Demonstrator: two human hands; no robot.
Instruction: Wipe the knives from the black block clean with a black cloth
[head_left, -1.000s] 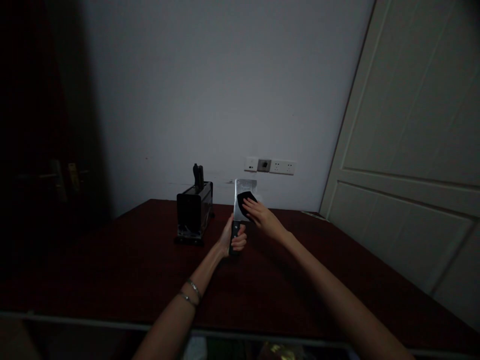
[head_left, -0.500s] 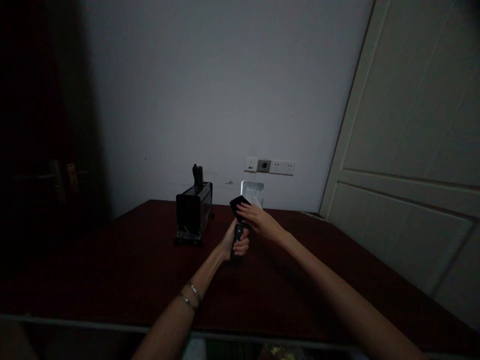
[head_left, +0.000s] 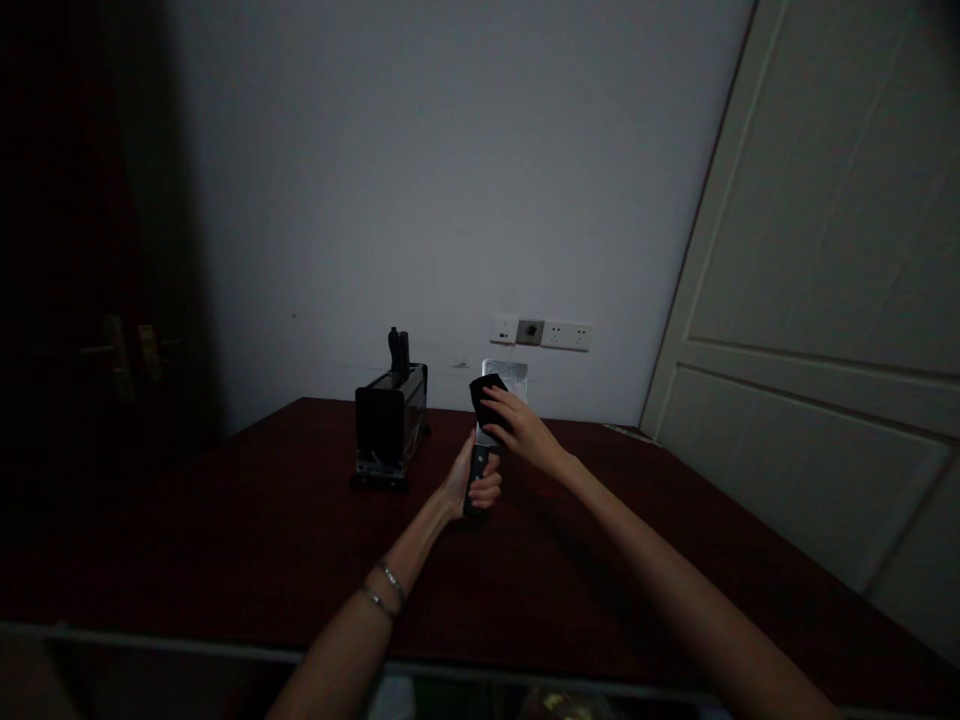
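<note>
My left hand [head_left: 472, 483] is closed round the dark handle of a cleaver, held upright over the dark red table [head_left: 247, 520]. The cleaver's broad steel blade [head_left: 513, 375] points up, and only its top right part shows. My right hand [head_left: 517, 428] presses a small black cloth [head_left: 487, 388] against the near face of the blade, fingers curled onto the cloth. Two thin bracelets sit on my left wrist.
A black knife block [head_left: 388, 428] with dark handles sticking out stands on the table to the left of my hands. A strip of wall sockets [head_left: 541, 333] is behind. A pale door [head_left: 825, 330] fills the right side; a dark door with a handle is at the left.
The black cloth under my right hand slid down to the base of the blade, then back up a little. My left hand has kept the cleaver upright in nearly the same place.
</note>
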